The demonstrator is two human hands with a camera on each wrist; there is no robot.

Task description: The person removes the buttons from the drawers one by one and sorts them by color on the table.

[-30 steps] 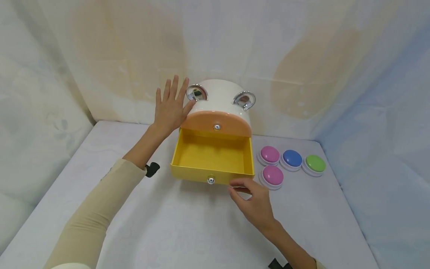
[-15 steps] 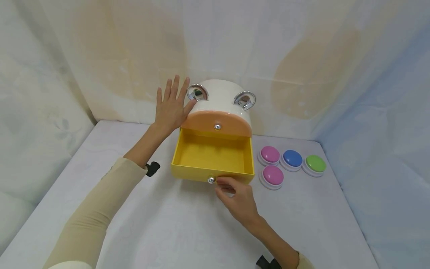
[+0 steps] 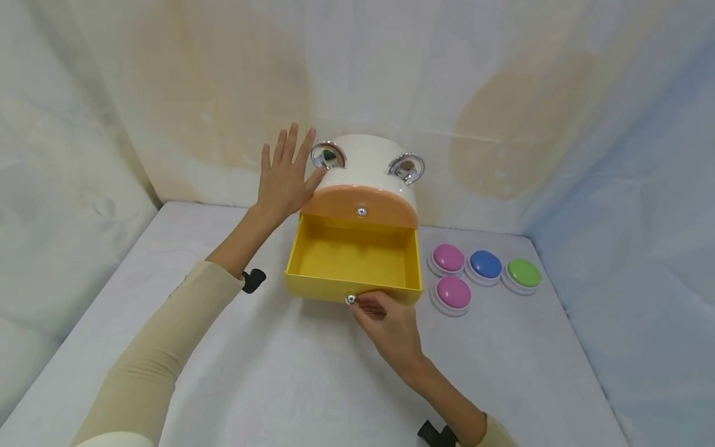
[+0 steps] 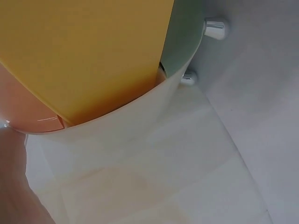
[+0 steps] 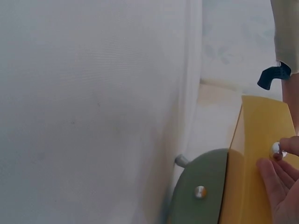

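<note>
A white cabinet [image 3: 368,158] stands at the back of the table, its top drawer [image 3: 360,205] orange and closed. Below it a yellow drawer [image 3: 318,287] is pulled out and holds nothing. My left hand [image 3: 285,177] lies flat against the cabinet's left side with straight, spread fingers. My right hand [image 3: 362,302] is at the drawer's front and pinches its small silver knob [image 3: 350,300]. In the right wrist view the knob [image 5: 275,149] sits between my fingertips [image 5: 292,145]. The left wrist view shows the yellow drawer's side [image 4: 84,51] and the cabinet's white wall [image 4: 121,126] close up.
Right of the cabinet lie two pink dome buttons [image 3: 449,257] [image 3: 453,292], a blue one [image 3: 485,265] and a green one [image 3: 523,273]. A green lowest drawer [image 5: 201,191] with its own knob shows under the yellow one. Cloth walls enclose the white table [image 3: 279,385].
My right hand has moved left along the drawer front, from its right corner to the knob, and closed its fingertips on it. The left hand and the drawer have stayed put.
</note>
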